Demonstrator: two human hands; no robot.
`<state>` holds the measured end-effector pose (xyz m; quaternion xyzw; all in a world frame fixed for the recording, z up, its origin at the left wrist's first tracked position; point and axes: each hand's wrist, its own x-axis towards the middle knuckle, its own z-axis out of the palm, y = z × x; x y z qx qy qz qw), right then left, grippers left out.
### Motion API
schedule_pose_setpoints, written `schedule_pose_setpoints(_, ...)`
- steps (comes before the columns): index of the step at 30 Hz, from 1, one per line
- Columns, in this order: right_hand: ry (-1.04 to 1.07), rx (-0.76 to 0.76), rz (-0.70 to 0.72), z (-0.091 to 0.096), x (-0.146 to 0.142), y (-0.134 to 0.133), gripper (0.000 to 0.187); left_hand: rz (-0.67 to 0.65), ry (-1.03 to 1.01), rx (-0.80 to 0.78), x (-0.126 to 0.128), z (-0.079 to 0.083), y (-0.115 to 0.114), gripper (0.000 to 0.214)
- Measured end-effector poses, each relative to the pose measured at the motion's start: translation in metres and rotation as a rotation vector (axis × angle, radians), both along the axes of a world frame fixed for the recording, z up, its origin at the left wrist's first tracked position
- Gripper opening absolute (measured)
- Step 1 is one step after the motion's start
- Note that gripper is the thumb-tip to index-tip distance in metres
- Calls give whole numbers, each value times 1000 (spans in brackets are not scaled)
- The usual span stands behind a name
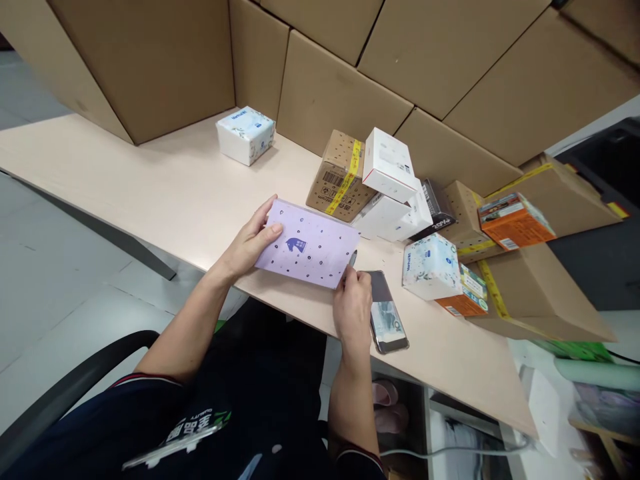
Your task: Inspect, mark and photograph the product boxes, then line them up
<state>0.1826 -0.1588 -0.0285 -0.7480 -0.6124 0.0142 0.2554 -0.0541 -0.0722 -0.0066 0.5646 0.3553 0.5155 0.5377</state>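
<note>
A flat light-purple package [313, 250], dotted with dark rings and marked with a purple animal-shaped logo, is held up over the table's front edge. My left hand [253, 240] grips its left end, thumb on the upper face and fingers behind. At the lower right corner, my right hand [353, 303] is closed. A small dark slender object [353, 258] pokes out above its fingers against the package's right edge; I cannot make out its kind. Just right of that hand lies a phone [387, 320] with a banknote showing in its clear case.
A tissue pack [246, 135] stands at the back left. Behind the package are a taped carton [340, 177] and white boxes [390, 163]. To the right sit another tissue pack [431, 267], orange boxes [517, 220] and an open carton [545, 293]. Large cartons [335, 87] wall the back.
</note>
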Motion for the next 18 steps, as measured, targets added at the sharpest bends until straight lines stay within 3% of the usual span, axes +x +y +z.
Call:
schedule_pose_setpoints(7, 228, 44, 27, 4, 10, 1, 41, -65, 17, -65, -3, -2, 1, 83)
schedule_pose_setpoints(12, 629, 379, -17, 6, 15, -6, 33, -53, 64, -69, -5, 1, 1, 87)
schedule_pose_setpoints(15, 925, 550, 40, 6, 14, -8, 28, -77, 99, -59, -5, 5, 0, 88)
schedule_pose_setpoints(18, 970, 677, 114, 9, 12, -7, 26, -90, 123, -45, -4, 6, -1, 87)
